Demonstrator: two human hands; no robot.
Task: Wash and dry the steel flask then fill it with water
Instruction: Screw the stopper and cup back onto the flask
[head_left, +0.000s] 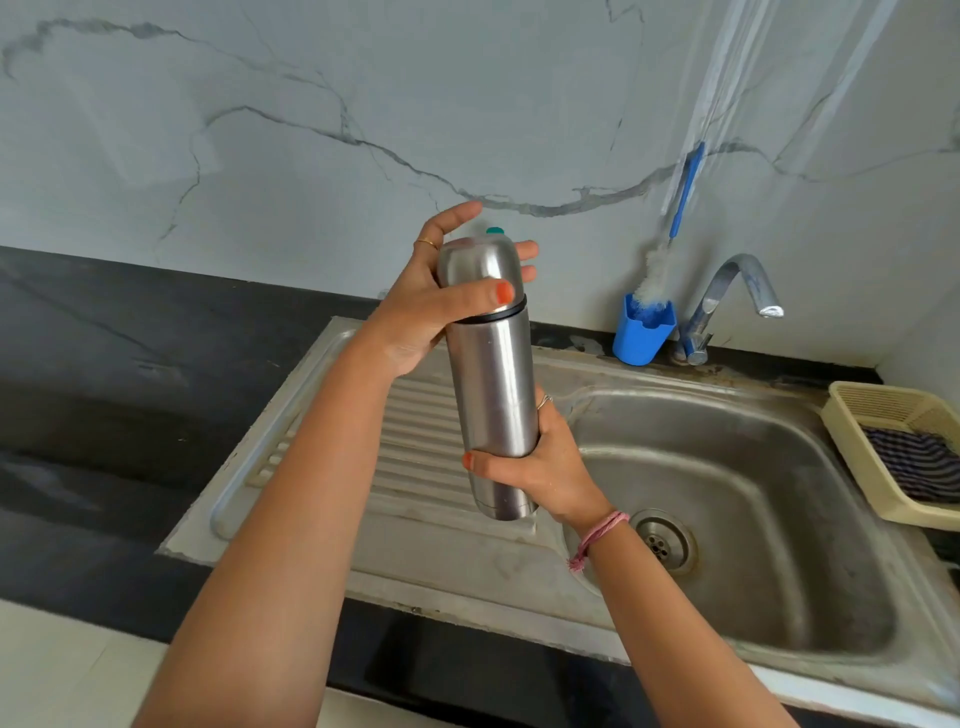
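Now, flask: steel flask (491, 395) upright above the sink (727, 415) drainboard, cap on
Hands: your left hand (421, 306) grips the cap; right hand (540, 462) grips the lower body
Progress: judged opening stage; washing, drying, filling remain

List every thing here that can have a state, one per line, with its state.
steel flask: upright, held above the drainboard
flask cap: still on
left hand: grips the cap
right hand: grips the flask's lower body
tap: no water running
sink: basin without standing water, drain open
bottle brush: standing in its blue holder
basket: holds a striped cloth
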